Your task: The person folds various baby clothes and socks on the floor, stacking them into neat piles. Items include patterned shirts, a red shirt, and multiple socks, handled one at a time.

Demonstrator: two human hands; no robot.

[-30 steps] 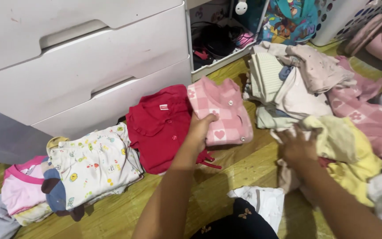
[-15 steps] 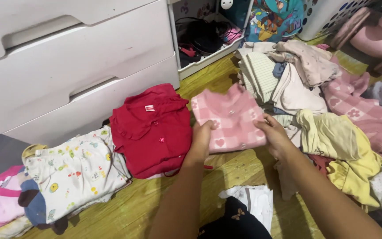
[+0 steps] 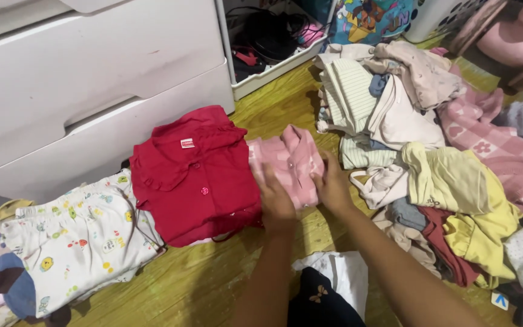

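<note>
The left hand (image 3: 275,197) lies flat, fingers spread, pressing on the near left part of a folded pink checked shirt (image 3: 289,162); the right hand (image 3: 333,186) rests open on its near right edge, gripping nothing. The shirt lies on the wooden floor (image 3: 213,278), folded into a narrow bundle, pale pink with lighter squares and small buttons showing along its front. Its long axis runs away from the person, collar end at the far side. It touches a folded red buttoned shirt (image 3: 198,175) on its left. Right of it spreads a heap of unfolded clothes (image 3: 431,151). Beyond stands a white drawer chest (image 3: 92,79)
</note>
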